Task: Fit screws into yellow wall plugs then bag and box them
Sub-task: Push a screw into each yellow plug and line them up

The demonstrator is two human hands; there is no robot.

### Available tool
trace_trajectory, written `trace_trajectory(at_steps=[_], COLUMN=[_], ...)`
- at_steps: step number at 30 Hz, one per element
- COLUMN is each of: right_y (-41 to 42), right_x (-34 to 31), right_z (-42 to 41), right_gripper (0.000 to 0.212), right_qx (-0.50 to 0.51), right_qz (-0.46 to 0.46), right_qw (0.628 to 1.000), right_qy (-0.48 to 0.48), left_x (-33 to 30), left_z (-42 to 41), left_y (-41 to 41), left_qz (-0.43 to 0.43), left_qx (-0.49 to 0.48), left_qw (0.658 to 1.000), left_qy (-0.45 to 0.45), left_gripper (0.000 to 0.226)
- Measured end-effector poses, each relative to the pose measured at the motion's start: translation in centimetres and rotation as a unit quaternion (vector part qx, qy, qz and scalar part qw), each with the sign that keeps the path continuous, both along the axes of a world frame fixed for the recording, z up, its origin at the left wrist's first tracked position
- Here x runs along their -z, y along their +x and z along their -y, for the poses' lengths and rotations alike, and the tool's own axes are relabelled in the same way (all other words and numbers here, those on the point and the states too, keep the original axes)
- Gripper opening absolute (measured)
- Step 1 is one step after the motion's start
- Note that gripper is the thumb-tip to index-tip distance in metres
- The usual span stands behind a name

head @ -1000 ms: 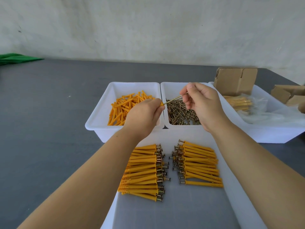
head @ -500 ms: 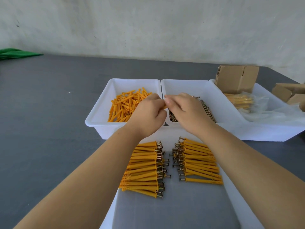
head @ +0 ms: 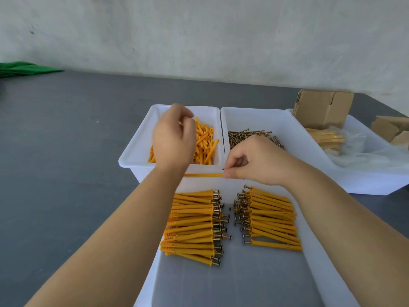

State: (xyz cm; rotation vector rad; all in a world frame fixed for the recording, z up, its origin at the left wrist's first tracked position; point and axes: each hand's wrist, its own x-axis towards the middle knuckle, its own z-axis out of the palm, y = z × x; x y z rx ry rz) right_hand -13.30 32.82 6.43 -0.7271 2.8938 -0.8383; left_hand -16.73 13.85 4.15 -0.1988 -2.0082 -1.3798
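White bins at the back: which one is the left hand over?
The plug bin, leftmost of the three, filled with loose yellow plugs; the left hand hovers above those.

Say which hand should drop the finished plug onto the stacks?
Right. The right hand already pinches the assembled plug just above the stacks; the left hand is over the plug bin.

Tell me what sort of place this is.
Probably a small packing or assembly workbench: a grey table against a bare wall, white bins of loose yellow plugs and screws, rows of assembled plugs, and cardboard boxes ready for packing.
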Motion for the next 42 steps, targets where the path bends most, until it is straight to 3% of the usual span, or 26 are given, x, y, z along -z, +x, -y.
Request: trace_trajectory(at_steps=[2, 6, 12, 14, 16, 19, 21, 23, 26, 28, 34, 37, 42], right_y=[0.6, 1.4, 1.8, 1.3, 0.1, -2.1, -3.7, -4.9, -5.7, -5.8, -5.5, -5.3, -4.1], right_x=[0.1, 1.2, 1.8, 1.3, 1.0, 1.3, 2.1, 3.0, 3.3, 2.9, 2.7, 2.6, 2.2], right_z=[1.0, 3.4, 4.3, 3.6, 2.3, -0.8, -3.0, -4.3, -4.3, -3.9, -3.9, -4.3, -5.5], right_gripper=[0.003, 0.010, 0.008, 0.008, 0.018, 0.021, 0.023, 0.031, 0.060, 0.054, 0.040, 0.040, 0.029], right_qx=[-0.034, -0.062, -0.054, -0.024, 0.046, 0.181, 0.230, 0.246, 0.245, 0.204, 0.165, 0.173, 0.147], right_qz=[0.009, -0.011, 0.002, -0.062, -0.125, -0.171, -0.127, 0.006, 0.208, 0.247, 0.240, 0.216, 0.208], right_qw=[0.998, 0.986, 0.992, 0.995, 0.991, 0.969, 0.961, 0.957, 0.927, 0.924, 0.931, 0.946, 0.967], right_qy=[0.057, 0.156, 0.115, 0.080, 0.025, 0.014, 0.082, 0.156, 0.194, 0.207, 0.219, 0.170, 0.004], left_x=[0.5, 1.4, 2.6, 2.7, 2.5, 2.2, 1.9, 1.3, 1.1, 1.1, 1.6, 1.9, 1.5], left_z=[0.8, 1.2, 1.4, 1.3, 0.9, 0.4, 0.2, 0.0, -0.3, -0.3, 0.2, 0.6, 1.4], left_y=[-0.5, -1.6, -2.5, -2.5, -2.6, -3.0, -3.0, -2.7, -2.6, -2.6, -2.9, -3.1, -2.4], left_qz=[0.037, 0.108, 0.183, 0.247, 0.316, 0.414, 0.450, 0.460, 0.465, 0.465, 0.437, 0.373, 0.260], left_qx=[-0.037, -0.062, -0.044, -0.034, -0.024, 0.031, 0.070, 0.100, 0.124, 0.122, 0.072, 0.059, 0.147], left_qw=[0.998, 0.991, 0.958, 0.922, 0.865, 0.782, 0.751, 0.740, 0.739, 0.741, 0.761, 0.812, 0.885], left_qy=[0.023, -0.058, -0.217, -0.295, -0.390, -0.465, -0.478, -0.481, -0.471, -0.468, -0.475, -0.445, -0.358], left_gripper=[0.022, 0.022, 0.022, 0.019, 0.018, 0.039, 0.051, 0.055, 0.055, 0.056, 0.055, 0.040, 0.044])
